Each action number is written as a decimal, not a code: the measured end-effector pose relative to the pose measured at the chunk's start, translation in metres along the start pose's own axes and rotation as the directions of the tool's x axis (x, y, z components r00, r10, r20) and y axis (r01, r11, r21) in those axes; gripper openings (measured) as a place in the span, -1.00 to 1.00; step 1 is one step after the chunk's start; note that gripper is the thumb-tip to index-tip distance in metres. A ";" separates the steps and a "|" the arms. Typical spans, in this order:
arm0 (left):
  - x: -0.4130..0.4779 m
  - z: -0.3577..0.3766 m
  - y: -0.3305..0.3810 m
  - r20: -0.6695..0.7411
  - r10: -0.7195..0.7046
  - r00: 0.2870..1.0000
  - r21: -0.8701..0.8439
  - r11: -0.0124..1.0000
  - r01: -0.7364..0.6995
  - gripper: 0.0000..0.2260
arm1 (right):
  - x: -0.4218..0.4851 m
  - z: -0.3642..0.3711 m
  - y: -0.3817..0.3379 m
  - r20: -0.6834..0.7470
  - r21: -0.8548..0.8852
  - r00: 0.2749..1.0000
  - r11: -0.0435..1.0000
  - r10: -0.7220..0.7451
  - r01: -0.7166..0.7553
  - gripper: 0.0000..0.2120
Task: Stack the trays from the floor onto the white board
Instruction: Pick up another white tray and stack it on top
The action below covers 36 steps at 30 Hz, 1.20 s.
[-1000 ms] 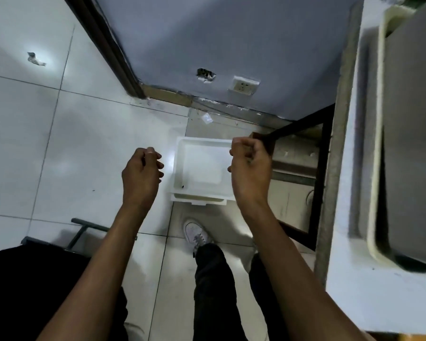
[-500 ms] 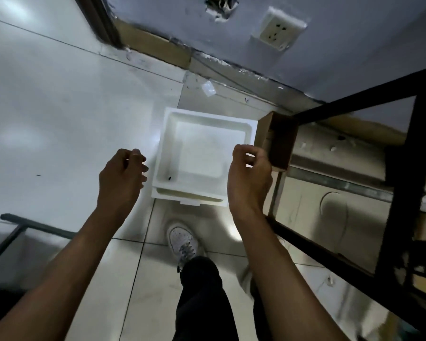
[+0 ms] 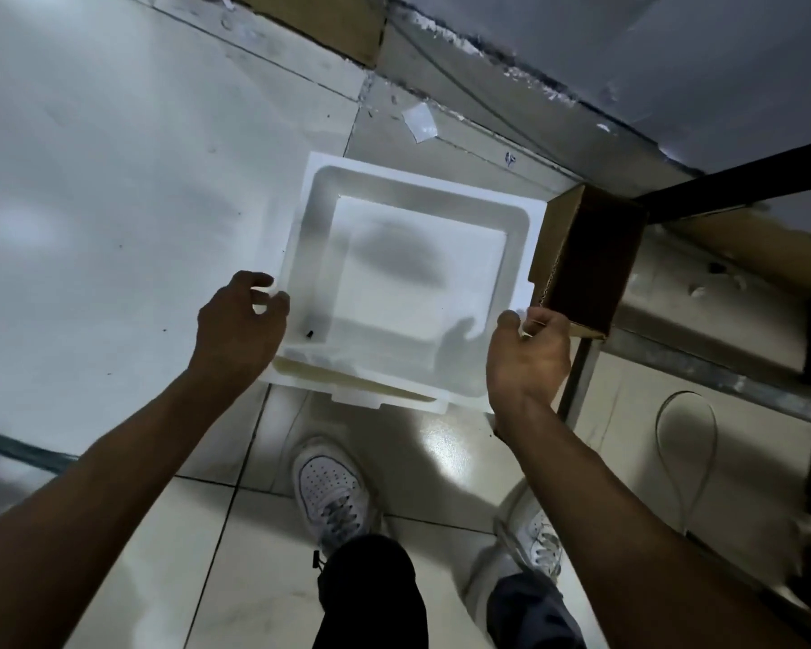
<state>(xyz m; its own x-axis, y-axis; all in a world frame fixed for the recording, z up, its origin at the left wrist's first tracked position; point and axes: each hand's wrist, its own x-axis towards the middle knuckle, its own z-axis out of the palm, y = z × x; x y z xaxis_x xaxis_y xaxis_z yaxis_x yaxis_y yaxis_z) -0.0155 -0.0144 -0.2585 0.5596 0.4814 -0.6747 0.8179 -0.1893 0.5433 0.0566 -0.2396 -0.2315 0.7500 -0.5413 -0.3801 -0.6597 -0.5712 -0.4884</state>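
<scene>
White tray (image 3: 413,283) sits on the floor (image 3: 113,180), open side up, near the wall base. A second tray (image 3: 347,391) looks nested under it; its rim sticks out along the near edge. Small dark speck in the top tray's near-left corner.

Left hand (image 3: 237,330) at the tray's left rim, fingers (image 3: 279,299) curled and part-spread at the edge, touching or just off it; cannot tell if they grip. Right hand (image 3: 527,363) at the near-right corner, thumb by the rim, fingers tucked behind the edge; grip not confirmed either.

Floor is glossy pale tile with grey grout lines, scuffed, with strong glare. Grey wall (image 3: 675,63) at the top, rough joint at its foot, brown skirting strip (image 3: 319,21) at upper centre. Scrap of clear tape (image 3: 420,123) on the tile beyond the tray.

Obstructions: open cardboard box (image 3: 586,260) just beside the tray's right edge, right hand close against it. Black metal frame (image 3: 740,180) runs over the box and down the right side. White cable loop (image 3: 687,442) on the floor under the frame. Person's two white sneakers (image 3: 333,498) just short of the tray's near edge.
</scene>
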 end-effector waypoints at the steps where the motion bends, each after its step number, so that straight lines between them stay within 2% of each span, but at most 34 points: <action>1: 0.007 0.004 -0.002 -0.006 0.007 1.000 0.027 1.000 -0.007 -0.65 | 0.004 0.004 0.005 0.007 -0.022 1.000 1.000 -0.007 0.007 -0.69; 5: 0.027 0.019 -0.003 0.043 -0.015 0.999 0.044 0.999 0.013 -0.57 | 0.015 0.018 0.021 0.064 -0.105 0.997 0.994 0.032 -0.025 -0.52; 8: 0.033 0.029 -0.006 0.052 -0.042 0.998 0.058 0.998 0.039 -0.57 | 0.016 0.024 0.032 0.134 -0.139 0.987 0.987 0.093 -0.075 -0.48; 14: 0.044 0.032 -0.006 0.063 -0.144 0.988 0.060 0.988 0.141 -0.61 | 0.028 0.025 0.031 0.105 -0.080 0.984 0.987 0.144 -0.136 -0.61; 17: 0.046 0.025 -0.004 0.069 -0.174 0.982 -0.004 0.985 0.174 -0.62 | 0.032 0.028 0.023 0.065 -0.025 0.985 0.987 0.161 -0.159 -0.61; 19: 0.044 0.019 -0.007 0.040 -0.159 0.987 -0.032 0.987 0.160 -0.61 | 0.031 0.028 0.018 0.047 0.004 0.988 0.989 0.149 -0.149 -0.57; 24: 0.029 -0.001 -0.003 -0.139 -0.158 0.978 -0.100 0.984 0.145 -0.63 | 0.017 0.025 -0.001 -0.014 0.066 0.997 0.995 0.077 -0.076 -0.57; 29: 0.012 -0.050 0.011 -0.313 -0.032 0.949 -0.008 0.999 0.031 -0.76 | -0.018 0.019 -0.023 0.018 0.055 0.996 0.994 0.091 -0.092 -0.58; 32: 0.001 -0.090 0.028 -0.373 0.034 0.927 0.048 0.999 -0.018 -0.79 | -0.047 0.006 -0.042 0.119 -0.020 0.993 1.000 -0.015 0.018 -0.59; 36: -0.011 -0.151 0.057 -0.413 0.214 0.885 0.205 0.969 -0.138 -0.87 | -0.067 -0.019 -0.080 0.198 -0.092 0.957 0.968 -0.211 0.233 -0.30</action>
<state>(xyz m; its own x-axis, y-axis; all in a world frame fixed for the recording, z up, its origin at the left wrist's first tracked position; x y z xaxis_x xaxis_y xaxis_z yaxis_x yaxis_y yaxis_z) 0.0047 0.0985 -0.1445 0.6149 0.7393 -0.2744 0.7425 -0.4257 0.5171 0.0585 -0.1693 -0.1520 0.8667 -0.2751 -0.4161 -0.4684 -0.7357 -0.4892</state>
